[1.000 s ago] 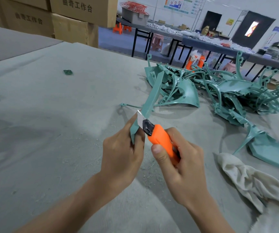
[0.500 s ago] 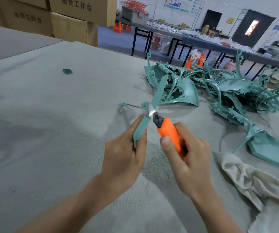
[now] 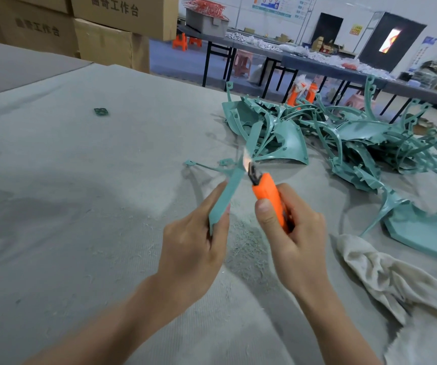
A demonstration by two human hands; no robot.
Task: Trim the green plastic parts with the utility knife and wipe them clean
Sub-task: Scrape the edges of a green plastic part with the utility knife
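Blade (image 3: 246,160) had climbed from beside your thumb to mid-strip, so that edge looked nearly trimmed, left hand (image 3: 193,248) clamping the part (image 3: 229,193) above the table (image 3: 80,206), right hand (image 3: 293,238) gripping the knife (image 3: 268,198).

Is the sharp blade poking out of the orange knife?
Out. A shiny blade sticks past the orange utility knife tip, against the green plastic strip.
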